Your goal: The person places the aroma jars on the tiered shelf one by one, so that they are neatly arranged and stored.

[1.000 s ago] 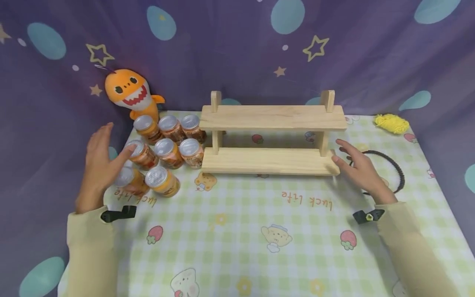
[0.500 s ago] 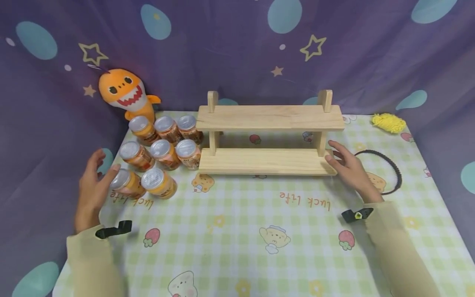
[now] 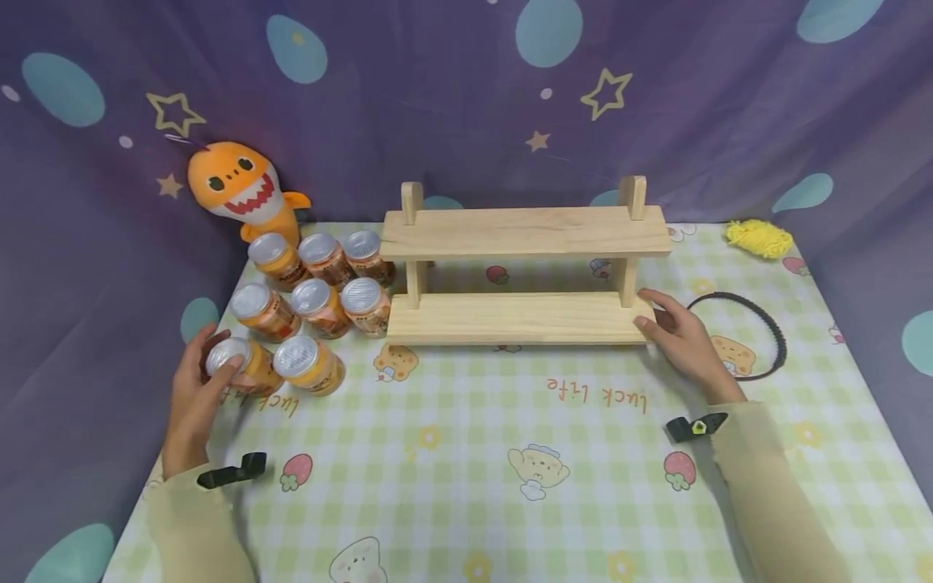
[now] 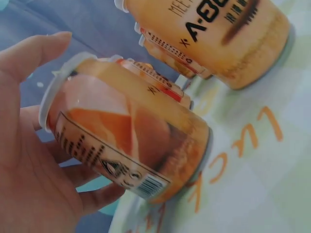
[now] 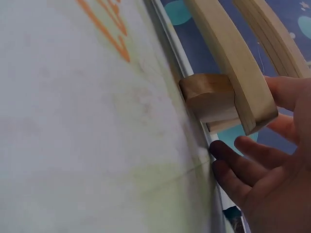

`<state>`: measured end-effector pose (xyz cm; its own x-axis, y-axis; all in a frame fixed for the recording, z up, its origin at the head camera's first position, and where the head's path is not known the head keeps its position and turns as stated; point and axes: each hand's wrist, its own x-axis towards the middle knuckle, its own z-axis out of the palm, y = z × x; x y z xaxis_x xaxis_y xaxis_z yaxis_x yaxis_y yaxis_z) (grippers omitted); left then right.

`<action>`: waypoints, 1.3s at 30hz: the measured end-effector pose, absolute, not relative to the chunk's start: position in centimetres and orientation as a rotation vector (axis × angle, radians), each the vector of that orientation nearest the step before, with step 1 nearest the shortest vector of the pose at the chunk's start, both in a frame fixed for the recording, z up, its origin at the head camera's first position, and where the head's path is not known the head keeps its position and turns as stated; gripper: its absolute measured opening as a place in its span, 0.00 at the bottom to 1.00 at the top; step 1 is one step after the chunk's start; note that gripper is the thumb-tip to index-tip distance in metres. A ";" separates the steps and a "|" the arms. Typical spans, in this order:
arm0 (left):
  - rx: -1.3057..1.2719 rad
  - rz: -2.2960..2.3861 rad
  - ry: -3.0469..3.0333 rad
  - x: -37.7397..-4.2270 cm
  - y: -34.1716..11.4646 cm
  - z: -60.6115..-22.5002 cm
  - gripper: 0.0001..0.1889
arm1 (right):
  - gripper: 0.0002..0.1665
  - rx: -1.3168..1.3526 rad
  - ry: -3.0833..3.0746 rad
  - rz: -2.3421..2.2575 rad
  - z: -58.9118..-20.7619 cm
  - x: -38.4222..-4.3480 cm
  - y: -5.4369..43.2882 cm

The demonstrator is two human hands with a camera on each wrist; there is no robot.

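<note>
My left hand [image 3: 195,405] is around an orange printed can [image 3: 251,368] with a silvery lid, at the front left of a group of similar cans. In the left wrist view the fingers [image 4: 99,196] reach behind the can [image 4: 126,131]; the thumb stays straight and looks apart from the lid. At the right end of a two-tier wooden shelf [image 3: 510,316], my right hand [image 3: 685,348] touches the lower board with its thumb. The right wrist view shows loose fingers [image 5: 238,170] below the board end [image 5: 260,116]; the thumb tip is hidden behind it.
Several more cans [image 3: 309,364] stand close together left of the shelf. An orange shark plush [image 3: 244,190] leans in the back left corner. Right of the shelf lie a black ring-shaped band [image 3: 778,332] and a yellow yarn bundle [image 3: 758,239]. A patterned curtain [image 3: 466,105] hangs behind.
My left hand has come down and inward from above the cans to the front left can. My right hand has moved slightly, up against the shelf's end. The cans stand as before.
</note>
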<state>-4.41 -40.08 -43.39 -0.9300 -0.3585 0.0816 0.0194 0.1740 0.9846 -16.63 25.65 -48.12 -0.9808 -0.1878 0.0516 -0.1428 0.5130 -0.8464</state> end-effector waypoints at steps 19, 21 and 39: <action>0.357 -1.882 -1.849 -3.7 -39.0 -46.3 0.34 | 0.32 -0.177 2.602 -1.734 -49.7 -15.9 25.6; 0.329 -1.890 -1.816 -3.8 -39.0 -46.5 0.34 | 0.31 -0.188 2.590 -1.777 -49.9 -15.9 25.6; 0.271 -1.891 -1.702 -4.0 -39.0 -46.4 0.34 | 0.31 -0.144 2.589 -1.765 -50.3 -15.9 25.5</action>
